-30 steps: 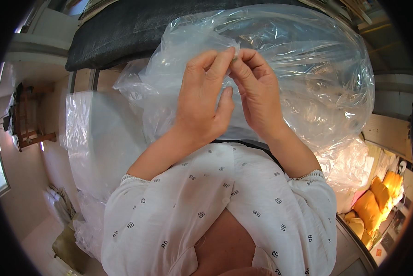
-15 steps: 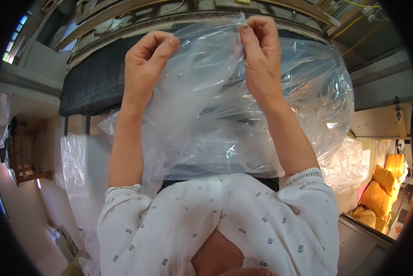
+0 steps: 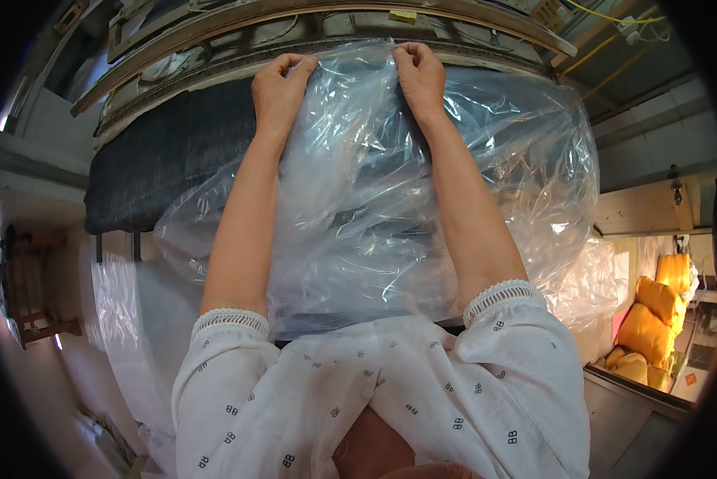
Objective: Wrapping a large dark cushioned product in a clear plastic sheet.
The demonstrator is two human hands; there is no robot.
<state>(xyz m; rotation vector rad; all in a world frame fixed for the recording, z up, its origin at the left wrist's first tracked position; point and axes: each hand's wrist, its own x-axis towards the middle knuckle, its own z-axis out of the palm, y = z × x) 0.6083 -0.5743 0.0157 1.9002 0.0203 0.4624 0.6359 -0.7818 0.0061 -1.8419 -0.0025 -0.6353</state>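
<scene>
A large sheet of clear plastic film [image 3: 358, 215], wrinkled and shiny, spreads across the dark padded work surface [image 3: 166, 140] in front of me. Both arms reach forward over it. My left hand [image 3: 282, 88] pinches the film's far edge between thumb and fingers. A short way to its right, my right hand [image 3: 420, 76] grips the same edge, fingers curled in. Between the hands the film stretches up toward the machine's bar. Its near part lies loosely against my front; whether it is a bag or a single layer I cannot tell.
Beyond the surface runs a long wooden-edged bar [image 3: 326, 12] of a machine. Yellow cables [image 3: 614, 12] hang at the far right. More plastic film [image 3: 119, 303] hangs down at the left. Yellow bundles [image 3: 650, 319] are piled low on the right, below a wooden board [image 3: 646, 214].
Both hands have moved farther from me and slightly lower toward the surface, carrying the film's edge to the machine bar. The film now spreads wider to the left.
</scene>
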